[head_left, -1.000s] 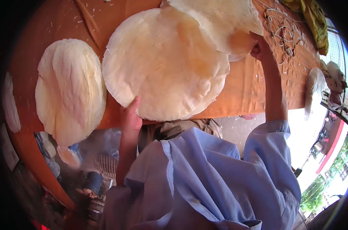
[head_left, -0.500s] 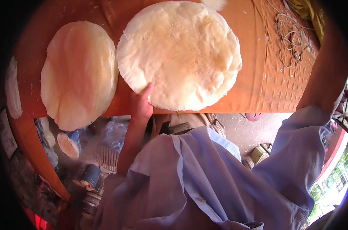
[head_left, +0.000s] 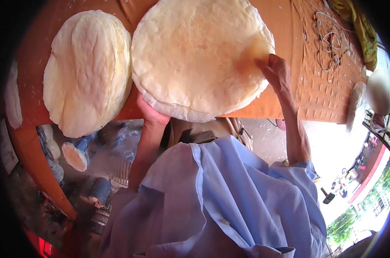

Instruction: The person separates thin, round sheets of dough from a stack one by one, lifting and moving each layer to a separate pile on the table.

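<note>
A large round, cream-coloured, flatbread-like sheet (head_left: 195, 56) lies at the near edge of the orange-covered table, with thin layers showing along its near rim. My left hand (head_left: 153, 111) holds its near-left edge from below, most of the fingers hidden underneath. At the right rim, my right hand (head_left: 276, 71) has thumb and fingers pinched together on the edge, where a pale patch is smeared by motion. To the left stands a thick pile of similar round sheets (head_left: 87, 73), its top one wrinkled and its near end jutting past the table edge.
Orange cloth (head_left: 304, 86) covers the table, dotted with white flakes. A coiled cable (head_left: 330, 43) lies at the far right. A pale bundle (head_left: 356, 103) hangs by the right edge, near a blurred whitish round thing (head_left: 382, 91). Below the left side sits a blue roll (head_left: 101, 191).
My right hand has come in from far right to the sheet's right rim. My left hand's thumb has left the top surface. The sheet's top looks smoother, and the view has shifted slightly.
</note>
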Motion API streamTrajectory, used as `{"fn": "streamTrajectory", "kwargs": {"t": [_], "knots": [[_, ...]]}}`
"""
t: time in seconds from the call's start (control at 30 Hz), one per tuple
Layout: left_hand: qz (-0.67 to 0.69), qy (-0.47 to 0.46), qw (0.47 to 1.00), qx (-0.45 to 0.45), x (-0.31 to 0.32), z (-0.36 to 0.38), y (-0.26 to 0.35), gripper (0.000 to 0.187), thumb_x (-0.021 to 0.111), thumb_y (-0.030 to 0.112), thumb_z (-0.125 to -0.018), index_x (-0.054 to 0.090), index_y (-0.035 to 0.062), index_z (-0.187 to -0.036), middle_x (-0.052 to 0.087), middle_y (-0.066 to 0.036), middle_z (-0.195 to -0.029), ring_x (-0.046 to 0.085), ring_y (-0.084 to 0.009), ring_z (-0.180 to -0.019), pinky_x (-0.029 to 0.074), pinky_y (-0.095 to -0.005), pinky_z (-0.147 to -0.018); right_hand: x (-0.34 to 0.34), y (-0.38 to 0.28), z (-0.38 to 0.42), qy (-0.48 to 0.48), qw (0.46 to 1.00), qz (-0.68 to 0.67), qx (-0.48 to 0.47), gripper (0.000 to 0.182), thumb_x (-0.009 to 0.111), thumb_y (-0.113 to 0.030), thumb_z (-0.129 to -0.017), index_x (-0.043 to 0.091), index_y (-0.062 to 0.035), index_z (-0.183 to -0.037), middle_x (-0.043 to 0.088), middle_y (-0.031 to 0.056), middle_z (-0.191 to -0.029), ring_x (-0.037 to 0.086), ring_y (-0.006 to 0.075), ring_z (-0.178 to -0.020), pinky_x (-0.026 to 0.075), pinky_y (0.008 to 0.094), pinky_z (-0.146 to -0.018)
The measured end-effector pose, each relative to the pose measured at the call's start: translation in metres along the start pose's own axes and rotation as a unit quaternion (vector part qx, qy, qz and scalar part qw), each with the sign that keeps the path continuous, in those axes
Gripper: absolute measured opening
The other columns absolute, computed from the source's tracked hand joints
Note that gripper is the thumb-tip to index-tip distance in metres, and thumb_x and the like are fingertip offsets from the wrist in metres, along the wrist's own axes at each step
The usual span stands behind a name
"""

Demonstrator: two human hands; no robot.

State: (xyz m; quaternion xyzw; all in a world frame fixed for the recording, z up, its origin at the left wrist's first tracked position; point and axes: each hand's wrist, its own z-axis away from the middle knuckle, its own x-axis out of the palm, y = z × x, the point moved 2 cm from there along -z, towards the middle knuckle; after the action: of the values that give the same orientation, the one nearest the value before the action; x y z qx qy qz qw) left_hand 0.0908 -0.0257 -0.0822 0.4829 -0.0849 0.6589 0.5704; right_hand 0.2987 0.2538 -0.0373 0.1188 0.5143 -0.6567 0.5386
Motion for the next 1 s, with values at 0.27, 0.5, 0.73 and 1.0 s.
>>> {"fn": "streamTrajectory", "kwargs": {"t": [0.27,0.5,0.73,1.0], "knots": [[0.036,0.027,0.999,0.029,0.015,0.01,0.002,0.067,0.033,0.055,-0.095,0.028,0.0124,-0.147,0.034,-0.009,-0.149,0.033,-0.0325,-0.135,0.029,-0.0501,-0.11,0.015,0.006,-0.018,0.051,0.973,-0.215,0.066,0.062,0.079,-0.034,-0.07,0.059,0.0101,-0.108,0.065,0.009,-0.076,0.062,0.0157,-0.064,0.048,0.0282,-0.055],[-0.057,0.082,0.994,0.05,0.035,0.0,-0.006,0.063,0.043,0.05,-0.094,0.035,0.0096,-0.142,0.042,-0.009,-0.143,0.041,-0.031,-0.13,0.033,-0.0483,-0.107,-0.021,-0.034,-0.005,-0.078,0.92,-0.366,-0.117,0.035,0.073,-0.027,-0.078,0.067,0.0022,-0.098,0.069,0.0076,-0.085,0.063,0.0123,-0.072,0.049,0.0258,-0.06],[-0.088,0.099,0.99,0.042,0.008,-0.01,-0.018,0.059,0.06,0.032,-0.092,0.038,0.0047,-0.139,0.046,-0.01,-0.139,0.045,-0.0257,-0.126,0.037,-0.042,-0.106,-0.005,0.045,-0.039,-0.043,0.967,-0.237,-0.082,0.051,0.078,-0.036,-0.07,0.066,0.0021,-0.101,0.066,0.0056,-0.073,0.063,0.0175,-0.071,0.048,0.0299,-0.065],[-0.134,0.032,0.989,0.058,0.015,0.002,-0.016,0.056,0.058,0.03,-0.094,0.038,0.0047,-0.139,0.048,-0.009,-0.136,0.048,-0.0237,-0.123,0.039,-0.0403,-0.105,0.024,-0.077,0.063,0.071,0.907,0.113,-0.398,0.072,0.087,-0.029,-0.063,0.056,-0.006,-0.123,0.062,0.0151,-0.109,0.06,0.0328,-0.1,0.052,0.0397,-0.084]]}}
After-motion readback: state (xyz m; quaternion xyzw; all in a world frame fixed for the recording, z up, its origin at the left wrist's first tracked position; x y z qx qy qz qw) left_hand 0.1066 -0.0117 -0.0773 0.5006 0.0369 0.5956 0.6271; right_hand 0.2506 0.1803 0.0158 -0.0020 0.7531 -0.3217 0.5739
